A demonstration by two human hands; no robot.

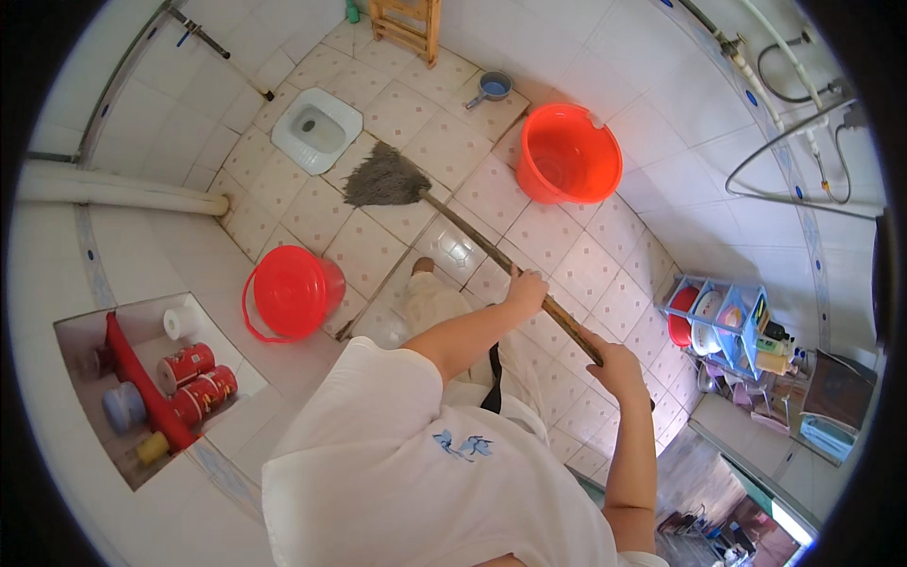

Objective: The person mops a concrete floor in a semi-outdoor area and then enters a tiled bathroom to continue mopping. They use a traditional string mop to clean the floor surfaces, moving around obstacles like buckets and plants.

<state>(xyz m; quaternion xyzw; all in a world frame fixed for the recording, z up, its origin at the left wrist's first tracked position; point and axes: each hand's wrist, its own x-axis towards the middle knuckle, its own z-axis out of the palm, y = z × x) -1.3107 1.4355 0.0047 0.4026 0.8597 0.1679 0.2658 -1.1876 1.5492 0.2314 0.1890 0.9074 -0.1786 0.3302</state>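
Both of my hands are wrapped round the long wooden handle of a mop. My left hand grips it partway along, and my right hand holds it closer to the upper end. The handle slants from my right side down toward the far left. Its grey, stringy mop head lies spread on the tiled floor, just right of a white squat toilet. One of my feet, in a brown shoe, shows below the handle.
An open red bucket stands by the right wall, near a blue dipper. Another red bucket sits at left. A wooden stool or ladder is at the back. Along the right is a blue shelf rack; a wall niche holds rolls and cans.
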